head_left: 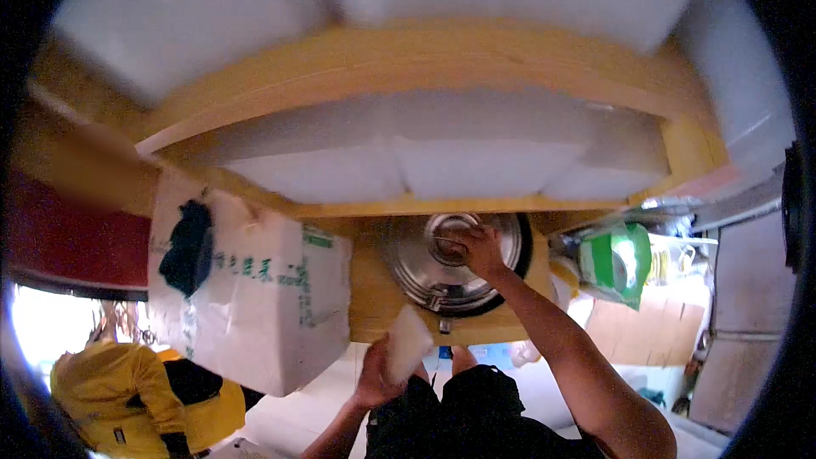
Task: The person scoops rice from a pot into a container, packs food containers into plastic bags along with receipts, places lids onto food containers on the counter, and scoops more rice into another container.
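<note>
The left hand (376, 378) pinches a flat white piece (410, 345) between thumb and fingers, holding it tilted upright near the front edge of a wooden surface (367, 289); what the piece is made of is hard to tell. The right hand (481, 252) reaches forward and rests at the middle of a round metal lid (408, 263), its fingers bent at the raised centre; whether they close fully around a handle there, I cannot tell. The lid lies on the wooden surface's far part, between the two sides of a wooden frame, ringed with shiny circles, with a small metal catch (444, 325) at its near edge and a dark rim showing at its right. Just to the left of it stands a large white box (255, 306) with green printing and a dark green patch on its side. To the right are a green and white bag (616, 262) and, below it, a sheet of brown cardboard (646, 329). Above the lid runs a wooden shelf edge (442, 204), with pale, blurred shapes behind it. At lower left, well apart from both hands, is a yellow garment (157, 391) with black parts
</note>
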A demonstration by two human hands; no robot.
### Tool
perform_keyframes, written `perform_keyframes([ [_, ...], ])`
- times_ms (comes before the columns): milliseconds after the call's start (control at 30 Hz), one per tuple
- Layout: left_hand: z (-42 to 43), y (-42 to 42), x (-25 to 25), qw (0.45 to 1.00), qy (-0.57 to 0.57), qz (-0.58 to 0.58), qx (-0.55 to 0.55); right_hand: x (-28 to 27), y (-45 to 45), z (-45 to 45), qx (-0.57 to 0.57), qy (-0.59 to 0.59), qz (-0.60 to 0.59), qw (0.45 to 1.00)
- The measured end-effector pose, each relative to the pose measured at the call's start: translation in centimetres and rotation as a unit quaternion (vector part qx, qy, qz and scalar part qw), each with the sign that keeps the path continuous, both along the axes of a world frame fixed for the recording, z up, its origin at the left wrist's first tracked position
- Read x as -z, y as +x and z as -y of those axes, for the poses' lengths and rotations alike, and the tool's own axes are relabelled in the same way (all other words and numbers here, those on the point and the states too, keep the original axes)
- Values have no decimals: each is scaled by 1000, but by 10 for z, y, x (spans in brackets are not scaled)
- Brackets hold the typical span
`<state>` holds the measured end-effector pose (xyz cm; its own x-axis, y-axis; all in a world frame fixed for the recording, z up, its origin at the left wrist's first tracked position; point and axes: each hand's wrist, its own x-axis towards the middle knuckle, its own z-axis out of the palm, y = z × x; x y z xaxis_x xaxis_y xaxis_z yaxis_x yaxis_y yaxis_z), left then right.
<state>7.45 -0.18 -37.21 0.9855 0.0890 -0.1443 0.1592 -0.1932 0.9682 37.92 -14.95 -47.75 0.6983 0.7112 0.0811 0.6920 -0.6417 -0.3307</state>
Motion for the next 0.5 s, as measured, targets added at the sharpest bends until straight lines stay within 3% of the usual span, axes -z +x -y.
perform_keyframes([
  [33, -8, 20, -41, 997, 1, -23, 71, 6, 3, -2, 13, -24, -58, 998],
  [100, -4, -1, -24, 997, 45, -11, 63, 57, 16, -7, -65, 43, 24, 997],
  [167, 16, -30, 16, 994, 99, 18, -33, -11, 4, -11, -32, 123, -114, 985],
  [267, 25, -34, -6, 986, 122, 13, -110, 42, 11, -13, 20, 271, -338, 901],
  [300, 20, -34, -5, 992, 85, -18, -92, 34, 5, -13, 9, 203, -286, 937],
  [400, 25, -39, -17, 988, 115, -5, -102, 12, -2, -4, -1, 4, -91, 996],
  [500, 30, -42, -10, 981, 150, -6, -120, -12, -10, -9, 11, -102, -106, 989],
])
